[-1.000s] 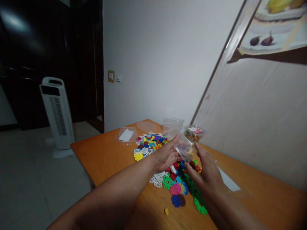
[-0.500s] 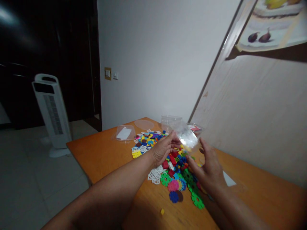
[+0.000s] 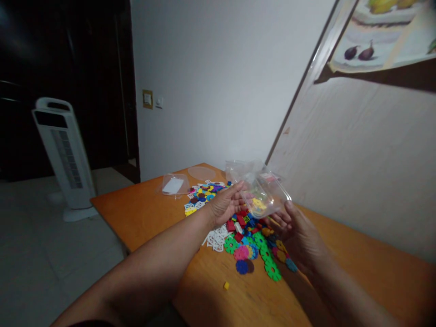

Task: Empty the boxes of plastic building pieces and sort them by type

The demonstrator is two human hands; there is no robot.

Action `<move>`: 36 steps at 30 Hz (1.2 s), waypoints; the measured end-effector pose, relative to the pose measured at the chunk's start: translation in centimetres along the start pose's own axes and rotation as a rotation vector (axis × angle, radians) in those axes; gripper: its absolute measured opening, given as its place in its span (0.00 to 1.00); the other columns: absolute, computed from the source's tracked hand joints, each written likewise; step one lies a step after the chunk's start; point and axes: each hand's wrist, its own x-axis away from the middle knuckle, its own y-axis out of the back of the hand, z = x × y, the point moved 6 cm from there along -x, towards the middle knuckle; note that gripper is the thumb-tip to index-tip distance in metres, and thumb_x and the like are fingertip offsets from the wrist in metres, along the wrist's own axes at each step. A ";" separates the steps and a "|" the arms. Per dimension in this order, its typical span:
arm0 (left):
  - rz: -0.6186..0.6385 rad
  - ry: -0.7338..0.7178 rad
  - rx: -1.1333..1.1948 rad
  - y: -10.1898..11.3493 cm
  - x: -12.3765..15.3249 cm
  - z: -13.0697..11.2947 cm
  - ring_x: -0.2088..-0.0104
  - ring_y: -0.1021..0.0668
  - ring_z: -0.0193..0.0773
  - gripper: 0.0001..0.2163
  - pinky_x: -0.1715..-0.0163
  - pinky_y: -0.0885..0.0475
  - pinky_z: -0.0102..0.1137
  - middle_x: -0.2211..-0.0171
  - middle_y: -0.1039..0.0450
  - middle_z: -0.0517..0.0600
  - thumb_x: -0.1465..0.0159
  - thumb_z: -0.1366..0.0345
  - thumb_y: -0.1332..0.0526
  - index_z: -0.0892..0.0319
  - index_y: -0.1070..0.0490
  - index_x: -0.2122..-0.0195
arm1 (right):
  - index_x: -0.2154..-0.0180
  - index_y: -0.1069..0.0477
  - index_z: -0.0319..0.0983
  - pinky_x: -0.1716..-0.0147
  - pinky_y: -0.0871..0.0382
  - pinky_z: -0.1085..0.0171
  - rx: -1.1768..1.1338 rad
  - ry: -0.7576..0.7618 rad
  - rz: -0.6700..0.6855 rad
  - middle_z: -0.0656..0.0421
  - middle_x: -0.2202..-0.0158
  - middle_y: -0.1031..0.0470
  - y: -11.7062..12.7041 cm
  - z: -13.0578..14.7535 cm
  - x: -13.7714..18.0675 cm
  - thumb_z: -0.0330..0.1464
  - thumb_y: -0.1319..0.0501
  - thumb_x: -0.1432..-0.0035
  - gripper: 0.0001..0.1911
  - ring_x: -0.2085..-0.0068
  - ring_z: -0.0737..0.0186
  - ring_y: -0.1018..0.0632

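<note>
A clear plastic container (image 3: 265,196) is held tilted above the coloured pieces (image 3: 250,247) on the table (image 3: 146,218). One edge is pinched by the left hand (image 3: 225,205); the opposite edge is gripped by the right hand (image 3: 303,236), fingers curled beneath.

You are in a home, in a plain living or dining room. A white tower fan (image 3: 63,154) stands on the pale tiled floor (image 3: 41,254) off the table's left edge, the sort you keep in a house. A brass-framed light switch (image 3: 147,98) sits on the bare white wall (image 3: 218,81) beside a dark doorway (image 3: 102,68). A framed painting (image 3: 384,36) of fruit hangs on the wall along the table's right edge. The orange wooden table (image 3: 143,213) is household furniture, and bright plastic toys (image 3: 245,236) lie strewn across it towards its far corner.
</note>
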 end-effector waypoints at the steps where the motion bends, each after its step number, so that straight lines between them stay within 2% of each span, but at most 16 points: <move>1: -0.024 -0.017 0.004 0.2 -0.1 -0.3 0.61 0.20 0.40 0.25 0.61 0.25 0.33 0.58 0.20 0.59 0.42 0.45 0.31 0.60 0.27 0.53 | 0.48 0.27 0.43 0.58 0.22 0.60 0.079 0.014 -0.036 0.53 0.49 0.21 0.3 -0.2 0.7 0.51 0.36 0.40 0.25 0.50 0.54 0.21; 3: -0.094 -0.064 0.011 0.8 -0.2 -0.9 0.63 0.20 0.39 0.26 0.64 0.26 0.31 0.60 0.21 0.57 0.44 0.43 0.30 0.59 0.27 0.55 | 0.51 0.26 0.42 0.61 0.23 0.60 0.322 0.082 -0.062 0.54 0.54 0.20 0.3 -0.4 2.6 0.50 0.36 0.39 0.22 0.55 0.54 0.20; 4: -0.136 -0.088 0.010 1.2 -0.2 -1.2 0.65 0.21 0.38 0.27 0.66 0.26 0.30 0.61 0.21 0.56 0.46 0.42 0.30 0.59 0.27 0.57 | 0.53 0.26 0.42 0.63 0.25 0.60 0.478 0.131 -0.031 0.54 0.58 0.21 -0.1 -0.5 3.7 0.49 0.36 0.39 0.20 0.58 0.55 0.21; 6: -0.216 -0.124 -0.005 1.9 -0.2 -1.7 0.68 0.22 0.37 0.28 0.69 0.29 0.29 0.63 0.21 0.55 0.48 0.39 0.30 0.58 0.28 0.58 | 0.55 0.25 0.42 0.66 0.27 0.61 0.757 0.260 0.206 0.56 0.63 0.22 -2.2 -0.9 6.4 0.46 0.38 0.37 0.15 0.64 0.58 0.23; 8: -0.263 -0.141 -0.031 2.5 -0.2 -1.8 0.69 0.23 0.36 0.29 0.71 0.32 0.28 0.66 0.22 0.53 0.50 0.37 0.30 0.58 0.28 0.60 | 0.54 0.25 0.44 0.64 0.27 0.60 0.999 0.389 0.482 0.56 0.61 0.24 -4.5 -1.8 9.0 0.42 0.36 0.38 0.13 0.62 0.57 0.23; 10: -0.283 -0.153 -0.057 3.0 -0.3 -1.8 0.70 0.23 0.35 0.30 0.72 0.35 0.27 0.69 0.23 0.52 0.51 0.36 0.31 0.58 0.28 0.61 | 0.53 0.25 0.44 0.62 0.27 0.59 1.163 0.466 0.645 0.55 0.59 0.25 -5.9 -2.6 10.6 0.39 0.35 0.40 0.13 0.59 0.55 0.23; 15: -0.370 -0.192 -0.108 4.6 -1.0 -1.9 0.74 0.25 0.33 0.31 0.78 0.45 0.26 0.72 0.25 0.49 0.53 0.35 0.30 0.59 0.28 0.62 | 0.58 0.25 0.43 0.64 0.28 0.62 1.356 0.503 0.757 0.55 0.61 0.25 -7.1 -4.5 10.8 0.29 0.40 0.37 0.08 0.60 0.57 0.22; 18: -0.498 -0.253 -0.100 6.2 -1.1 -2.8 0.76 0.28 0.30 0.32 0.81 0.48 0.26 0.71 0.26 0.49 0.53 0.34 0.31 0.59 0.28 0.62 | 0.61 0.26 0.42 0.66 0.29 0.62 1.382 0.531 0.746 0.55 0.62 0.25 -7.1 -4.9 10.4 0.28 0.42 0.38 0.07 0.62 0.57 0.22; 21: -0.609 -0.327 -0.038 7.7 -0.8 -4.3 0.78 0.30 0.28 0.33 0.82 0.48 0.25 0.72 0.27 0.47 0.53 0.33 0.31 0.59 0.28 0.62 | 0.61 0.27 0.42 0.67 0.30 0.61 1.371 0.570 0.666 0.55 0.63 0.25 -6.4 -4.6 9.7 0.29 0.44 0.36 0.06 0.63 0.57 0.22; 25: -0.685 -0.364 0.058 8.7 -0.3 -5.5 0.80 0.31 0.28 0.33 0.83 0.47 0.25 0.77 0.31 0.44 0.54 0.33 0.32 0.58 0.29 0.62 | 0.57 0.29 0.43 0.66 0.28 0.59 1.347 0.600 0.434 0.55 0.62 0.24 -4.0 -3.7 8.0 0.34 0.47 0.31 0.09 0.62 0.56 0.22; 29: -0.710 -0.340 0.078 8.7 -0.3 -5.2 0.80 0.31 0.29 0.33 0.83 0.47 0.25 0.79 0.34 0.42 0.54 0.32 0.31 0.58 0.30 0.63 | 0.45 0.32 0.45 0.60 0.25 0.54 1.321 0.646 0.177 0.53 0.52 0.22 -2.1 -2.2 5.9 0.38 0.45 0.32 0.16 0.54 0.51 0.20; 31: -0.698 -0.332 0.065 8.6 -0.4 -4.8 0.80 0.30 0.29 0.33 0.82 0.46 0.25 0.78 0.34 0.43 0.55 0.33 0.31 0.58 0.30 0.63 | 0.42 0.33 0.45 0.61 0.25 0.54 1.292 0.660 0.146 0.53 0.53 0.21 -2.4 -1.2 4.6 0.39 0.46 0.31 0.18 0.55 0.50 0.20; 33: -0.660 -0.318 0.039 8.3 -0.7 -4.4 0.79 0.30 0.30 0.33 0.82 0.45 0.26 0.77 0.32 0.44 0.54 0.34 0.30 0.59 0.29 0.63 | 0.40 0.34 0.43 0.63 0.25 0.56 1.254 0.678 0.173 0.52 0.55 0.21 -3.6 -0.3 3.0 0.40 0.46 0.31 0.21 0.58 0.51 0.19; 36: -0.592 -0.297 0.010 7.9 -1.0 -3.8 0.77 0.29 0.31 0.34 0.80 0.45 0.26 0.75 0.29 0.46 0.53 0.34 0.31 0.59 0.28 0.60 | 0.36 0.38 0.41 0.61 0.25 0.55 1.254 0.730 0.192 0.49 0.51 0.22 -6.0 0.9 0.1 0.40 0.46 0.32 0.25 0.55 0.50 0.20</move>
